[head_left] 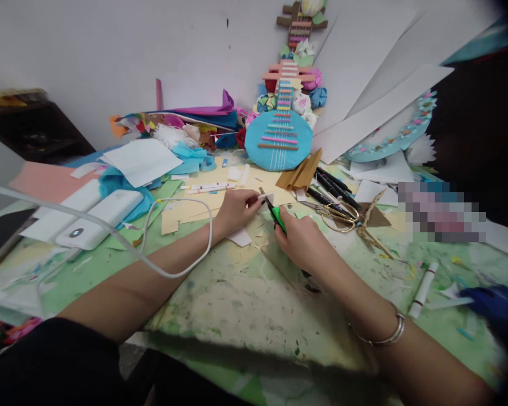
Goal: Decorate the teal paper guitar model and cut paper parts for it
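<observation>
My left hand (239, 210) pinches a small white strip of paper (269, 197) between thumb and fingertips above the table. My right hand (302, 237) is closed around a green and black utility knife (278, 219). The knife's dark blade points up and left, close against the strip. My fingers hide much of its handle. Beneath my left wrist lies a white paper scrap (240, 237), with small cream offcuts nearby. A white cable (173, 276) loops across my left forearm.
Behind my hands stands a blue paper lute (278, 138) against the wall. Gold-handled scissors (340, 217) and black pens (334, 186) lie to the right, near a white marker (423, 290). A white power bank (99, 220) and stacked paper (139, 160) are left.
</observation>
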The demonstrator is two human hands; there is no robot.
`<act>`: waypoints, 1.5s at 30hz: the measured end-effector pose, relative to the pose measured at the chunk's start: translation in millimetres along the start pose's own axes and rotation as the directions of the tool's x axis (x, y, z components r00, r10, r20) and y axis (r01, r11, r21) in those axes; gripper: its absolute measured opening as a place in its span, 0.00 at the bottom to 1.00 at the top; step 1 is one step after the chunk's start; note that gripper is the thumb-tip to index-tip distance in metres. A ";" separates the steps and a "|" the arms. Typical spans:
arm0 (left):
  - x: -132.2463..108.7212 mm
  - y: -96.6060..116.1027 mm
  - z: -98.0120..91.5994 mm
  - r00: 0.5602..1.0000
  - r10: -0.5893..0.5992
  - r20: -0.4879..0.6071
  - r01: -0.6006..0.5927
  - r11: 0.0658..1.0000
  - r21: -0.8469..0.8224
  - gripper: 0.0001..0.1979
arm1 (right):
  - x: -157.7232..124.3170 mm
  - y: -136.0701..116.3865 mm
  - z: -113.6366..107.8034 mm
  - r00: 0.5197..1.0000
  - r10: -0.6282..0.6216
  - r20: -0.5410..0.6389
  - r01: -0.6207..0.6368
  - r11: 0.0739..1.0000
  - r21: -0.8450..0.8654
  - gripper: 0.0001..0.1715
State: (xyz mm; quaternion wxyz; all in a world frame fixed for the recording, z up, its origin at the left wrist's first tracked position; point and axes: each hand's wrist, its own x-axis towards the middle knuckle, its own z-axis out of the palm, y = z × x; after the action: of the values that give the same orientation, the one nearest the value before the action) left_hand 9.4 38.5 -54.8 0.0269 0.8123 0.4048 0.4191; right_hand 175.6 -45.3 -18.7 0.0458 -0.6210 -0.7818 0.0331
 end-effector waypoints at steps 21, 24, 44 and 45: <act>-0.1 0.9 1.4 0.999 -0.044 -0.015 0.045 0.998 0.041 0.08 | -5.6 3.5 -2.3 0.997 -0.015 0.080 0.016 1.000 -0.004 0.26; -0.5 0.5 1.6 0.999 -0.048 -0.017 0.048 0.998 0.042 0.08 | -6.6 3.2 -3.1 0.996 -0.016 0.090 0.016 1.000 -0.004 0.25; -0.3 0.7 0.4 0.991 -0.134 0.022 0.134 0.991 0.006 0.08 | -4.3 4.0 -6.0 0.985 -0.024 0.170 0.019 0.999 0.032 0.23; -0.3 0.9 0.3 0.990 -0.139 0.026 0.139 0.990 0.000 0.08 | -3.9 4.3 -5.8 0.985 -0.027 0.169 0.022 0.999 0.033 0.24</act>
State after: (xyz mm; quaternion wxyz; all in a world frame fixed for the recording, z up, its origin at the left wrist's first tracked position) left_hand 10.1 37.7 -54.9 0.0619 0.7874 0.4596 0.4062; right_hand 181.3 -48.1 -13.5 -0.0108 -0.6056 -0.7898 0.0971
